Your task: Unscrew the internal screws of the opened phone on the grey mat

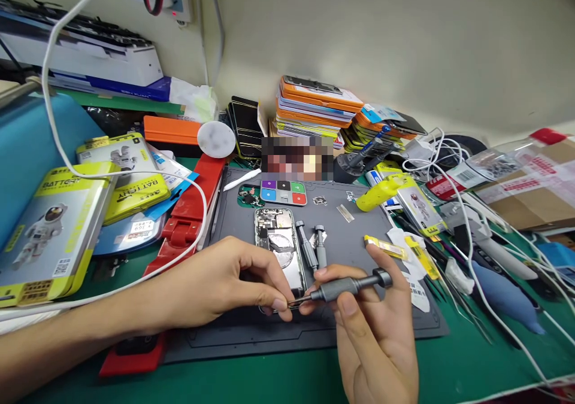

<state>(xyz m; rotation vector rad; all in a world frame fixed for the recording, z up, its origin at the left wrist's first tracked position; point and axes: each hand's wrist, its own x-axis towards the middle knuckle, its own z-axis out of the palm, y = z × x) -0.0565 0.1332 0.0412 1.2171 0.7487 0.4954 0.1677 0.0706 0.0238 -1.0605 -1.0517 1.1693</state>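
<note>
A grey screwdriver (341, 288) lies slanted across my right hand (377, 338), gripped between thumb and fingers, its thin shaft pointing left. At the shaft's tip, the thumb and fingers of my left hand (242, 278) are pinched together. Whatever small thing they may hold is hidden. Just beyond both hands rests an opened phone (294, 263), its inner parts and a round pale coil showing. The fingers cover part of its lower end. Beside its right edge are two more grey screwdrivers (307, 247), the lower end of one close to my right hand.
Under the phone is a dark grey mat (238, 326) on a green table (251, 377). A coloured block tray (283, 193) and a yellow bottle (377, 194) stand behind. Battery packs (54, 230) and a white cable (204, 212) crowd the left; a blue blower (503, 296) lies right.
</note>
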